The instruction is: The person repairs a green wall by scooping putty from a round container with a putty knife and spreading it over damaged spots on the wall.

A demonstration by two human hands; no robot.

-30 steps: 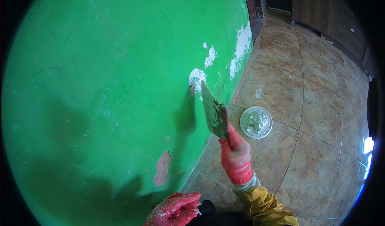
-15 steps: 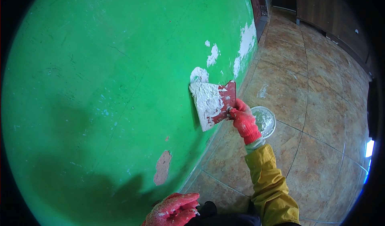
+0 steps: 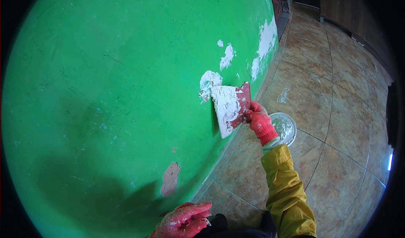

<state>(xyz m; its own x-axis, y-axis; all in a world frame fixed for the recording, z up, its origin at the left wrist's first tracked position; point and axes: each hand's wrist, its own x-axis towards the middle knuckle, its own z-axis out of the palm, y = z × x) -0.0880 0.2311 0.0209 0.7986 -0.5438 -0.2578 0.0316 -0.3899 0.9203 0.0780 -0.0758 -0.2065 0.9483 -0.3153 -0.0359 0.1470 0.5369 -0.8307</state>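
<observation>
My right hand (image 3: 260,123), in a pink glove dusted with white, grips a wide red putty knife (image 3: 244,98). Thick white putty (image 3: 226,107) covers much of its blade. The blade is beside the green wall (image 3: 126,90), just below and right of a fresh putty patch (image 3: 209,82); whether its edge touches the wall I cannot tell. Low in the picture, my left hand (image 3: 183,221), gloved in pink with white smears, hangs near the wall with bent fingers apart and nothing in them. On the floor beyond my right wrist stands a round tub of putty (image 3: 283,128), partly hidden.
More putty patches (image 3: 265,39) mark the wall farther along. A bare brown chip (image 3: 170,179) shows lower down. Brown tiles (image 3: 314,111) cover the floor, with a white smear (image 3: 283,95) on them. A dark wooden cabinet (image 3: 354,14) stands at the far right.
The putty knife has moved slightly right and down off the fresh patch, uncovering more of it. The view has shifted a little. My left hand stays nearly in place.
</observation>
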